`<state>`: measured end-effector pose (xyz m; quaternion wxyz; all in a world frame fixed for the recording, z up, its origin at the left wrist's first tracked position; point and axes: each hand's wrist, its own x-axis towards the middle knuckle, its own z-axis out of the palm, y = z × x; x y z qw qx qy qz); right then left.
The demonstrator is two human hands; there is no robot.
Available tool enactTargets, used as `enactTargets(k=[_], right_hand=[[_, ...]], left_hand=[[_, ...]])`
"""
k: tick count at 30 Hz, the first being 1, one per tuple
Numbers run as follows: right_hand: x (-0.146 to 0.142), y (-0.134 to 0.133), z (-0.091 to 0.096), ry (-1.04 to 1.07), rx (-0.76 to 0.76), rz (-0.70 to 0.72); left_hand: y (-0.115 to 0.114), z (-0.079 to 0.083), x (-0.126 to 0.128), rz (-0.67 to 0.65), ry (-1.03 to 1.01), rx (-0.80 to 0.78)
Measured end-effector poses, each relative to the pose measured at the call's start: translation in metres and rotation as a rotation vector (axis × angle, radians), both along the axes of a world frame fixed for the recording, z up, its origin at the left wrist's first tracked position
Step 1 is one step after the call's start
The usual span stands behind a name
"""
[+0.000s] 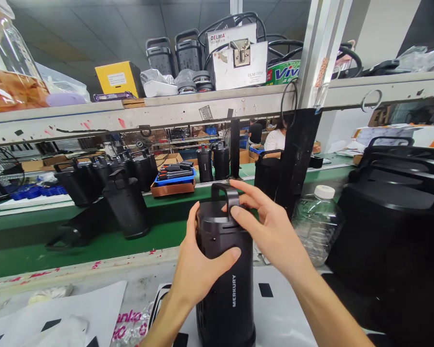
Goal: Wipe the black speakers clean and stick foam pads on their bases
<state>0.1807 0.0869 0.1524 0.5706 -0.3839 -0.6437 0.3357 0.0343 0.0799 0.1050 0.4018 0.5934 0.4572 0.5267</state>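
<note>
A black cylindrical device marked MERKURY (226, 282) stands upright in front of me, with a loop handle on its top. My left hand (198, 267) is wrapped round its upper body, the thumb across the front and the fingertips at the far left side. At the top, my right hand (265, 221) grips the handle (227, 193) between thumb and fingers. Some of the right fingertips are hidden behind the handle. White sheets with black patches lie on the bench around the device's base.
A green conveyor belt (169, 221) carries similar black devices (126, 205), one lying on its side. A blue tray (175, 176) of tools sits behind. On the right stand a clear plastic bottle (316, 226) and more large black devices (394, 202). A shelf (159, 108) crosses above.
</note>
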Motion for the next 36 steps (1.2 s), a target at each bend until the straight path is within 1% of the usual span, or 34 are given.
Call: enactTargets(k=[2,3,5,9,10,12,13,15,19,20,21,22,24,26,28,31,33,36], right_hand=[[-0.007,-0.002,-0.003,-0.007,0.003,-0.141],[-0.009,-0.001,-0.005,0.013,0.001,-0.173],[-0.012,0.005,-0.007,0.093,-0.004,-0.184],[-0.002,0.033,-0.014,0.265,0.027,-0.204],[0.002,0.04,-0.016,0.308,0.035,-0.19],[0.009,0.053,-0.02,0.383,0.029,-0.107],[0.011,0.057,-0.022,0.411,0.022,-0.057],[0.013,0.06,-0.024,0.443,0.017,0.016],[0.012,0.057,-0.025,0.472,0.068,0.067],[0.012,0.056,-0.026,0.479,0.083,0.079],[0.012,0.055,-0.026,0.484,0.098,0.09],[0.013,0.055,-0.026,0.486,0.11,0.101],[0.015,0.056,-0.027,0.486,0.121,0.115],[0.019,0.059,-0.027,0.477,0.13,0.121],[0.021,0.06,-0.027,0.458,0.147,0.126],[0.021,0.06,-0.027,0.433,0.159,0.117],[0.018,0.058,-0.026,0.424,0.109,0.096],[0.012,0.052,-0.022,0.452,-0.019,0.093]], left_hand=[[-0.005,-0.002,0.006,0.094,0.037,-0.028],[-0.007,-0.003,0.008,0.129,0.067,-0.03],[-0.01,-0.006,0.01,0.168,0.134,-0.028],[-0.006,-0.008,0.003,0.157,0.225,0.018],[-0.003,-0.009,0.0,0.157,0.239,0.048],[0.005,-0.012,-0.008,0.137,0.253,0.122],[0.009,-0.015,-0.011,0.108,0.246,0.151],[0.018,-0.021,-0.015,-0.009,0.179,0.149],[0.027,-0.031,-0.015,-0.388,-0.086,0.043],[0.028,-0.032,-0.014,-0.455,-0.127,0.033],[0.027,-0.032,-0.012,-0.488,-0.145,0.038],[0.026,-0.031,-0.01,-0.49,-0.146,0.05],[0.023,-0.028,-0.007,-0.441,-0.13,0.094],[0.019,-0.023,-0.004,-0.357,-0.079,0.146],[0.016,-0.019,-0.004,-0.223,0.031,0.189],[0.014,-0.017,-0.006,0.024,0.234,0.223],[0.013,-0.019,-0.006,0.166,0.333,0.273],[0.011,-0.023,-0.004,0.346,0.453,0.411]])
